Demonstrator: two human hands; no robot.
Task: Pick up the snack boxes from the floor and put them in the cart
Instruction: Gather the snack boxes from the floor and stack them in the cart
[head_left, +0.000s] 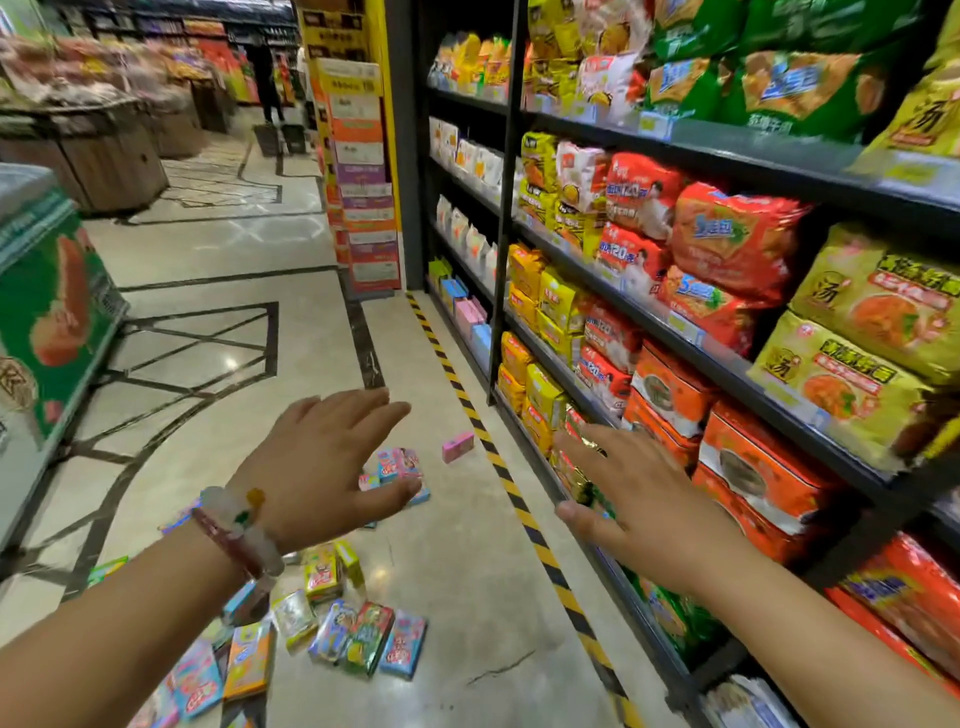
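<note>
Yellow noodle packs (878, 306), right shelving: large character "汤" in a round emblem. Red noodle packs (636, 200), middle shelf: "120" in white. Orange-red pack (696, 304) below them: "5". Shelf-edge price tags (654, 124) and promotional column labels (363, 156): blurred, illegible.

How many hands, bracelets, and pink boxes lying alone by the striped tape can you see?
Hands: 2, left hand and right hand
Bracelets: 2, white and dark red
Pink box: 1
Total: 5
</note>
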